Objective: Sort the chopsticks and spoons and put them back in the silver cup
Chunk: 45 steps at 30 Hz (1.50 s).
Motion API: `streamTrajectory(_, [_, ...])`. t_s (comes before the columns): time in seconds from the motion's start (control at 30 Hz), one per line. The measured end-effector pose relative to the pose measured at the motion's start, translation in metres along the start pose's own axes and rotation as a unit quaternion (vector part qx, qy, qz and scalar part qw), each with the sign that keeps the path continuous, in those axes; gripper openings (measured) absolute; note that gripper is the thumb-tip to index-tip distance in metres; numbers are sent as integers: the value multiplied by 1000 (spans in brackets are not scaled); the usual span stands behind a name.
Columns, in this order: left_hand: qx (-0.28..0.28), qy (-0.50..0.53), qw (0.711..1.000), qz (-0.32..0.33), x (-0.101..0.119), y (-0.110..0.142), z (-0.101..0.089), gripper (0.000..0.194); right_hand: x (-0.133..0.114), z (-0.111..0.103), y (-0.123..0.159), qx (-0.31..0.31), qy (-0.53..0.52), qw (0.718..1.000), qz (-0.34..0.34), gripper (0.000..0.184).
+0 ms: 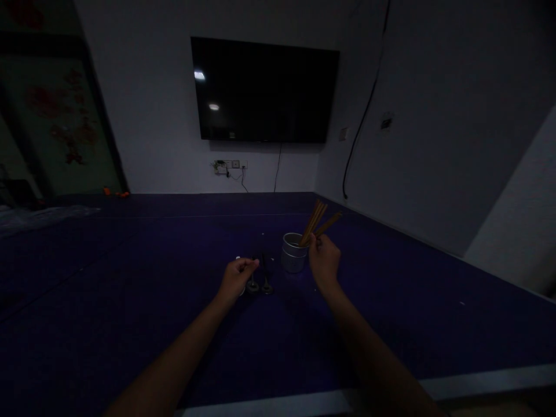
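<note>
My right hand (324, 259) is closed around a bunch of wooden chopsticks (316, 221), which fan upward and to the right beside a small metal cup (293, 252). My left hand (237, 277) is curled, its fingers pinched on the handle of a spoon among the metal spoons (259, 280) lying on the dark blue table (130, 278). The cup stands just left of my right hand. The room is dim, so small details are hard to make out.
A dark wall-mounted television (264, 90) hangs ahead, with sockets and cables (229, 167) below it. A black cable (365, 116) runs down the right wall. The table's pale front edge (478, 385) lies near me. A decorated door (56, 121) stands at left.
</note>
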State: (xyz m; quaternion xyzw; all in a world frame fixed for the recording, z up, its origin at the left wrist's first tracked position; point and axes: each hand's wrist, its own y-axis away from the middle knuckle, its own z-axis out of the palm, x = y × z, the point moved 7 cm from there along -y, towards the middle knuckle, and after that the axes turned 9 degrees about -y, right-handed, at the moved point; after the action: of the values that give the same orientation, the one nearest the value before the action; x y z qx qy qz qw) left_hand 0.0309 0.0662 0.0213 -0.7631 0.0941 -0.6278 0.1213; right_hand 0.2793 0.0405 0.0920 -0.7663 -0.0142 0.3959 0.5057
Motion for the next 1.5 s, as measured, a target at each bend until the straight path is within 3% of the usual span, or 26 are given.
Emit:
streamTrajectory(0.43, [-1, -7, 1000, -9, 1, 2, -1, 52, 19, 13, -4, -30, 50, 998, -8, 43])
streamTrajectory(0.8, [-6, -5, 1000, -20, 1, 3, 0, 56, 22, 20, -10, -49, 79, 996, -15, 37])
streamTrajectory(1.2, [0, 0, 1000, -3, -3, -1, 1, 53, 15, 26, -14, -117, 121, 986, -3, 31])
streamTrajectory(1.5, [3, -10, 1000, -2, 1, 1, 0, 54, 15, 24, -18, -98, 153, 983, -13, 31])
